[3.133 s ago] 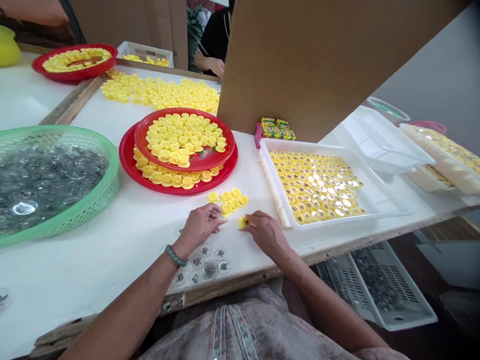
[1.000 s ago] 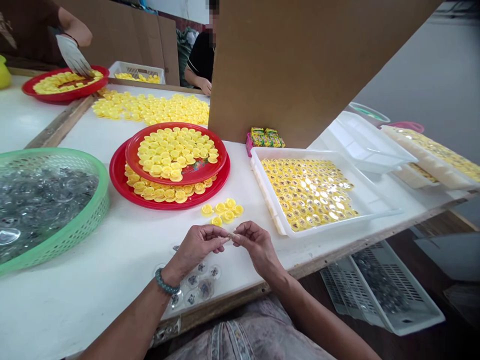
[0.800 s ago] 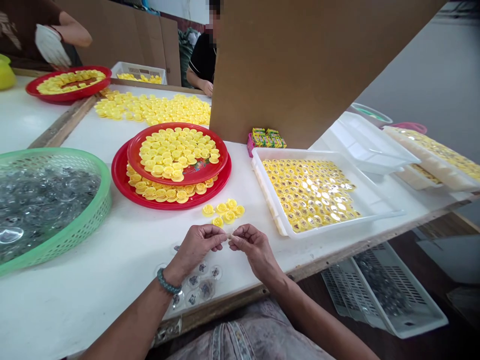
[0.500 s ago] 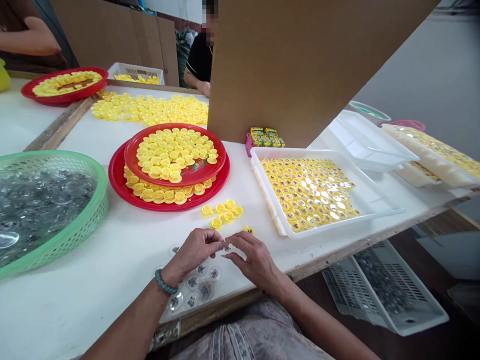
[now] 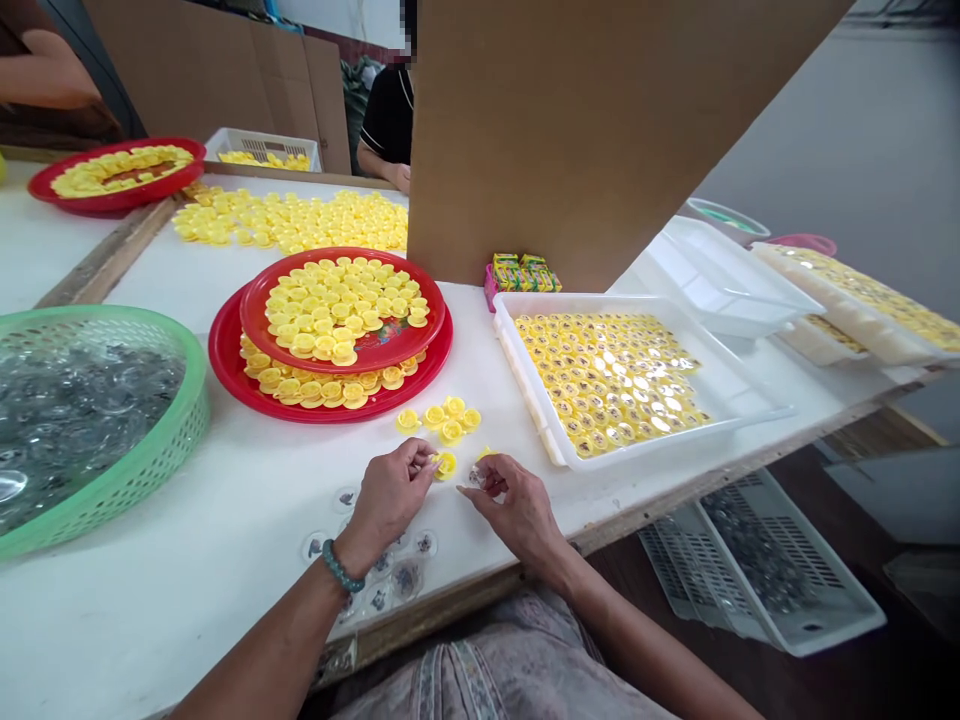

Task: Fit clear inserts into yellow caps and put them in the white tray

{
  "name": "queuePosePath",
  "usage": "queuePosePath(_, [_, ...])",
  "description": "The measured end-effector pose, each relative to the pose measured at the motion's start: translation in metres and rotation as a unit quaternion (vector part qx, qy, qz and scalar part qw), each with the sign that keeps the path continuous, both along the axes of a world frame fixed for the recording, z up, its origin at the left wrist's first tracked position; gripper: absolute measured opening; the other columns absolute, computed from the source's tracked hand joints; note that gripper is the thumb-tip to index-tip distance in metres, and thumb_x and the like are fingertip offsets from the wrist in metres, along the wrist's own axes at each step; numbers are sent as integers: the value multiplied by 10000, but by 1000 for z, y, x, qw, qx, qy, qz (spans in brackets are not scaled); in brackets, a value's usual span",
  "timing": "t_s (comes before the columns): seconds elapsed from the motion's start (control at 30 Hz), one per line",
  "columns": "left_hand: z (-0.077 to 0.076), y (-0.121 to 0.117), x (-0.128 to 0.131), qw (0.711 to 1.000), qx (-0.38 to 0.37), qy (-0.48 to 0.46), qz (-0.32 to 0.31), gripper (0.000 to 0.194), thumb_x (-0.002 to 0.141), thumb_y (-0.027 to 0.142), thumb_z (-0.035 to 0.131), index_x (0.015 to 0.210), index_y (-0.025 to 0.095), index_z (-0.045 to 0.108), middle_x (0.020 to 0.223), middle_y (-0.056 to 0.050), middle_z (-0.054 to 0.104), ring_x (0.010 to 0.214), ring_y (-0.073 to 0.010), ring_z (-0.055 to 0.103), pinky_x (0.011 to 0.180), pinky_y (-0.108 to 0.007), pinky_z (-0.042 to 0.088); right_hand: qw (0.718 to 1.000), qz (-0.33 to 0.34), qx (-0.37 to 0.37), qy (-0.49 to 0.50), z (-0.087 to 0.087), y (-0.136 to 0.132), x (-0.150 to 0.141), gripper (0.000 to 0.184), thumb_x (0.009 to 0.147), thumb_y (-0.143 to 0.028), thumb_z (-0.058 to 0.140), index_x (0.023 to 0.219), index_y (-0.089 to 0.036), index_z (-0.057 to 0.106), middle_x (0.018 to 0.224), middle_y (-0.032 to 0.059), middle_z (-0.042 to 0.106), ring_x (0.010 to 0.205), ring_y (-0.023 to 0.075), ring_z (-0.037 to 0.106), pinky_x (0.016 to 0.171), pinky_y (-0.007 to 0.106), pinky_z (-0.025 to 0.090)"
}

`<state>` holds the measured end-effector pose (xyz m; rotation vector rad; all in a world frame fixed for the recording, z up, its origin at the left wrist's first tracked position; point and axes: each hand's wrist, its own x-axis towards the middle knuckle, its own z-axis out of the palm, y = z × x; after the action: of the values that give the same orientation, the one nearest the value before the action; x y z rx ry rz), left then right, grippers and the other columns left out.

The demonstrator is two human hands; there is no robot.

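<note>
My left hand point(image 5: 390, 492) rests on the white table point(image 5: 225, 480), its fingertips pinching a yellow cap point(image 5: 445, 464). My right hand point(image 5: 514, 500) is beside it, fingers curled around a small clear dome piece point(image 5: 475, 476), with another yellow cap point(image 5: 486, 454) just behind its fingertips. A few loose yellow caps point(image 5: 442, 416) lie just beyond both hands. Several clear dome pieces point(image 5: 397, 575) lie on the table under my left wrist.
Two stacked red plates point(image 5: 330, 330) of yellow caps stand behind the hands. A green basket point(image 5: 150, 450) of clear domes is at left, a white tray point(image 5: 622, 375) of finished pieces at right. A cardboard sheet point(image 5: 600, 130) leans behind. Other people work at the far end.
My hands came down from holding a piece together above the table. The left now pinches a yellow cap on the surface; the right holds a clear dome beside it.
</note>
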<state>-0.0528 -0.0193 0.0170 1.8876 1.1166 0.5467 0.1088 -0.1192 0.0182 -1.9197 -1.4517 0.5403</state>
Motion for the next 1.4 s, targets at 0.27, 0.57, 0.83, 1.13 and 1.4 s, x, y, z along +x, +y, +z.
queuePosePath(0.27, [-4,10,2,994,72,0,-76,333,720,84,451,968,183,650,995,-54,656,789,-156,615,725,-262,488,997,40,-8,-59,6,19,-4,174,740,-222,659,899,-202,591,773,8,594,671,134,544,628,243,421])
queuePosePath(0.57, [-12,4,0,986,-121,-100,-63,314,699,176,546,1001,186,632,867,-20,678,727,-151,625,695,-266,509,989,112,-39,-87,1,34,1,213,745,-170,650,955,-206,642,810,14,621,676,128,561,615,221,395])
queuePosePath(0.83, [-19,5,1,978,-147,-142,-53,326,687,193,601,1012,175,584,896,-37,666,813,-158,640,771,-298,523,982,170,-32,-71,5,39,11,214,722,-147,680,926,-209,670,784,7,633,656,118,555,609,211,388])
queuePosePath(1.13, [-22,2,3,972,-160,-156,-66,277,694,146,555,968,165,588,878,-42,672,814,-161,645,778,-305,523,962,264,-36,-54,13,42,19,184,737,-112,663,897,-204,676,811,11,647,731,128,596,663,208,407])
queuePosePath(1.4, [-20,3,5,963,-207,-164,-59,283,694,195,607,974,156,591,884,-50,672,812,-165,639,768,-302,515,946,286,-41,-148,12,44,14,168,690,-109,714,838,-170,661,794,39,646,771,170,597,672,241,413])
